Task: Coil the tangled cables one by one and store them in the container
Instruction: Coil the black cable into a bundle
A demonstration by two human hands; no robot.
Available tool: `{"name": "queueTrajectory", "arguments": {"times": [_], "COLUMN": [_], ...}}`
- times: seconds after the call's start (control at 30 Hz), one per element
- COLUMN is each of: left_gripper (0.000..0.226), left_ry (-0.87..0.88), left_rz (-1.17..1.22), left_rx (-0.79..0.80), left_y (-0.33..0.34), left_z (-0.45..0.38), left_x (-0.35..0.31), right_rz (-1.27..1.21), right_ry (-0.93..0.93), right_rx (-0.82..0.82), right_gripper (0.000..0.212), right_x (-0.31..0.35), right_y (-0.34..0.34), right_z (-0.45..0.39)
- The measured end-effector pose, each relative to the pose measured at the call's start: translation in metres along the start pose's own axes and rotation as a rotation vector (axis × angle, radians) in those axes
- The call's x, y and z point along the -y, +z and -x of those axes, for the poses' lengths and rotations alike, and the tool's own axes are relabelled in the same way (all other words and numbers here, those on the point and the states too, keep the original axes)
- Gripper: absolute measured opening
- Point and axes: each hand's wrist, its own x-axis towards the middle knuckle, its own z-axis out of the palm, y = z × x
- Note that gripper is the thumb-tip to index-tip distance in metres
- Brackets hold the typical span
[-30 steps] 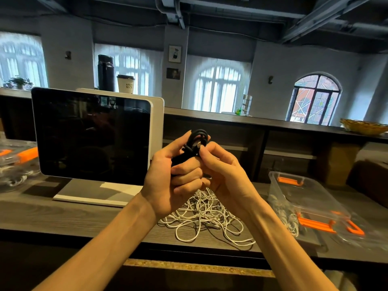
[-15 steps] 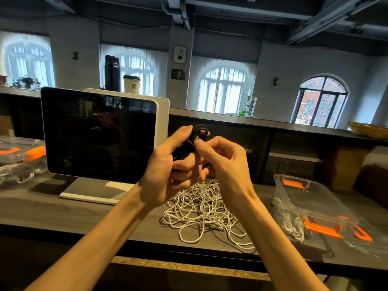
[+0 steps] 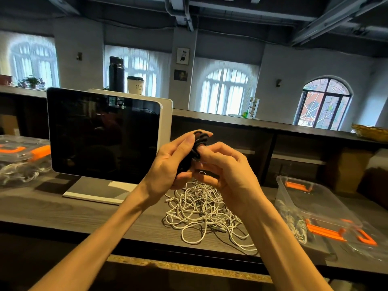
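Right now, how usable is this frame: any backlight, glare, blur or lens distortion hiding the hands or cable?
Head view: bright arched windows backlight a dim room; wide-angle lens bows the counter edge; the dark monitor shows faint reflections; the black cable, held by left hand and right hand, loses detail against the dark shelf; white cable pile reads clearly.

Black cable [image 3: 199,143], wound into a small tight coil, held upright above the table between both hands. Tangled white cables [image 3: 206,213] lie in a loose heap on the wooden tabletop directly below. Clear plastic container [image 3: 315,198] with orange latches stands open to the right, white coiled cables [image 3: 295,223] inside.
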Motion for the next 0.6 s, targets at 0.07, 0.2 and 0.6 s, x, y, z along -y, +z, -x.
{"name": "queueTrajectory", "arguments": {"times": [0.07, 0.2, 0.6], "left_gripper": [0.042, 0.043, 0.038], "left_ry": [-0.013, -0.043, 0.003], "left_rz": [0.023, 0.046, -0.051], "left_rx": [-0.010, -0.012, -0.020], "left_y": [-0.001, 0.002, 0.000], "left_z": [-0.002, 0.000, 0.010], "left_x": [0.006, 0.016, 0.027], "right_rz": [-0.042, 0.153, 0.073], "right_ry": [-0.050, -0.306, -0.176], "right_rx": [-0.027, -0.190, -0.115], "right_gripper": [0.011, 0.009, 0.005], "right_x": [-0.008, -0.022, -0.021], "right_y": [0.003, 0.004, -0.009], "right_z": [0.000, 0.003, -0.004]}}
